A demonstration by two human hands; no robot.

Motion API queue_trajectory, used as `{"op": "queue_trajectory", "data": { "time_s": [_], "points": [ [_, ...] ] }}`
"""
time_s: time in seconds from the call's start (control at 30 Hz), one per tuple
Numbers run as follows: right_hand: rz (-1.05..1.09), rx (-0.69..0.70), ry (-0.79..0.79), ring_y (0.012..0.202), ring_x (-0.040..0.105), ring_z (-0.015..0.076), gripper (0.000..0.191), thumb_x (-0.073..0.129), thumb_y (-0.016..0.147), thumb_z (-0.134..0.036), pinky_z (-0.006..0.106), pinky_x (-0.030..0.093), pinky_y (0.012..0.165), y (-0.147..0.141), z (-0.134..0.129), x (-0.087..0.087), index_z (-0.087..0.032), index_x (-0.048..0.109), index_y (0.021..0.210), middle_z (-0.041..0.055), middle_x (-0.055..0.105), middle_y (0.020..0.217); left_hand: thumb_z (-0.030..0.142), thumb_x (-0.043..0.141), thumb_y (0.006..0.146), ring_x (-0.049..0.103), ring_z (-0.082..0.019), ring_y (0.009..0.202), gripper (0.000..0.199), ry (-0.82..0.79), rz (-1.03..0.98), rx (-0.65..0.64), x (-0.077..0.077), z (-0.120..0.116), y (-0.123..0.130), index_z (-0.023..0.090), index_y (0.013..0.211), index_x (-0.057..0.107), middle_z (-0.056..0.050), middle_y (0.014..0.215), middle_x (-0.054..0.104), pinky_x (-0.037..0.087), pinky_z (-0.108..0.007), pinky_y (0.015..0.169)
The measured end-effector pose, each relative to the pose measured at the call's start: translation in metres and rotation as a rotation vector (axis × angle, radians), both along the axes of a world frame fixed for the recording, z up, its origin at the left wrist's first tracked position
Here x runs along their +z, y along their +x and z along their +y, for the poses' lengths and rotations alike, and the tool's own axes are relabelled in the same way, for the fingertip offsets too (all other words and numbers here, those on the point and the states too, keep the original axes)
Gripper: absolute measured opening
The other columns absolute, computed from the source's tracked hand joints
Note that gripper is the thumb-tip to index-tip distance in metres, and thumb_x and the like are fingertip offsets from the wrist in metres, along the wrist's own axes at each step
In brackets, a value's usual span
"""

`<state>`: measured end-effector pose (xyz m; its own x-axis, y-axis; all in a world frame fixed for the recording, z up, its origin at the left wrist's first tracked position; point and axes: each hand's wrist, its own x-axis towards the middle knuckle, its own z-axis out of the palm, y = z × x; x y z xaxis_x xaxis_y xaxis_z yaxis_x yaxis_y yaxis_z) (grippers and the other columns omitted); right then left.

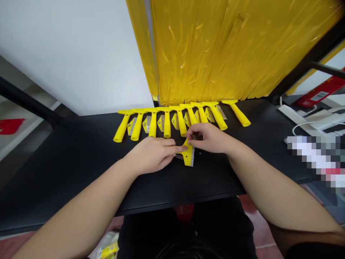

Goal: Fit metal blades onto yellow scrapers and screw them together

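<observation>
A yellow scraper head [187, 157] with a metal blade along its right edge lies on the black table, between my hands. My left hand [151, 154] is closed at its left side, with the index finger stretched onto the yellow plastic. My right hand [207, 137] is pinched at the upper end of the head, thumb and index finger nearly together. Whatever sits between those fingertips is too small or hidden to make out. A tiny ring-shaped part [200, 153] rests on the table just right of the blade.
Several yellow scraper handles [137, 127] stand in a row behind my hands, with yellow blade holders [160, 123] between them. Yellow plastic sheeting [210, 50] hangs at the back. On the right are white power strips [302, 120] with cables and a red box [320, 90].
</observation>
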<state>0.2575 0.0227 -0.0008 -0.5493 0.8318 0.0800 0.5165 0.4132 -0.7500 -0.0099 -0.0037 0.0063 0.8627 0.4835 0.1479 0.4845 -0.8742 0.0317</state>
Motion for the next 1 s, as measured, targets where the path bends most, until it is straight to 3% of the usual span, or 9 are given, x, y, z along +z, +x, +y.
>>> {"op": "queue_trajectory", "data": {
  "time_s": [0.33, 0.47, 0.57, 0.83, 1.0],
  "points": [
    [0.309, -0.054, -0.324, 0.086, 0.068, 0.0179, 0.015, 0.074, 0.078, -0.019, 0.033, 0.054, 0.08, -0.003, 0.008, -0.016, -0.022, 0.063, 0.088, 0.003, 0.075, 0.094, 0.021, 0.05, 0.106, 0.071, -0.015, 0.085, 0.046, -0.001, -0.027, -0.004, 0.001, 0.0, 0.0, 0.034, 0.148, 0.065, 0.0, 0.094, 0.072, 0.05, -0.026, 0.063],
    [0.402, -0.1, -0.557, 0.08, 0.067, 0.016, 0.03, 0.077, 0.072, -0.014, 0.029, 0.055, 0.074, -0.004, 0.008, -0.013, -0.024, 0.059, 0.094, 0.0012, 0.075, 0.092, 0.022, 0.051, 0.106, 0.072, -0.015, 0.086, 0.045, -0.012, -0.031, -0.011, 0.0, 0.0, 0.0, 0.033, 0.148, 0.064, 0.0, 0.096, 0.074, 0.051, -0.026, 0.063],
    [0.435, -0.096, -0.663, 0.077, 0.065, 0.0136, 0.03, 0.079, 0.069, -0.012, 0.025, 0.054, 0.069, -0.004, 0.008, -0.011, -0.022, 0.062, 0.091, 0.0004, 0.073, 0.089, 0.024, 0.05, 0.107, 0.073, -0.016, 0.089, 0.045, -0.024, -0.019, -0.022, -0.001, 0.001, 0.0, 0.033, 0.149, 0.063, -0.001, 0.099, 0.075, 0.051, -0.027, 0.064],
    [0.372, -0.015, -0.666, 0.069, 0.058, 0.0098, 0.011, 0.075, 0.068, -0.015, 0.023, 0.05, 0.064, -0.002, 0.011, -0.012, -0.019, 0.072, 0.078, -0.0016, 0.069, 0.078, 0.023, 0.05, 0.106, 0.072, -0.015, 0.086, 0.044, -0.07, -0.044, -0.037, 0.0, 0.0, 0.001, 0.033, 0.146, 0.066, -0.001, 0.096, 0.074, 0.051, -0.026, 0.064],
    [0.397, -0.061, -0.668, 0.069, 0.058, 0.0106, 0.022, 0.076, 0.067, -0.013, 0.023, 0.05, 0.063, -0.005, 0.008, -0.012, -0.021, 0.066, 0.084, -0.0029, 0.067, 0.08, 0.023, 0.051, 0.106, 0.072, -0.016, 0.086, 0.044, -0.069, -0.052, -0.038, 0.0, 0.0, 0.0, 0.033, 0.146, 0.066, -0.001, 0.097, 0.075, 0.051, -0.026, 0.064]
  ]
}}
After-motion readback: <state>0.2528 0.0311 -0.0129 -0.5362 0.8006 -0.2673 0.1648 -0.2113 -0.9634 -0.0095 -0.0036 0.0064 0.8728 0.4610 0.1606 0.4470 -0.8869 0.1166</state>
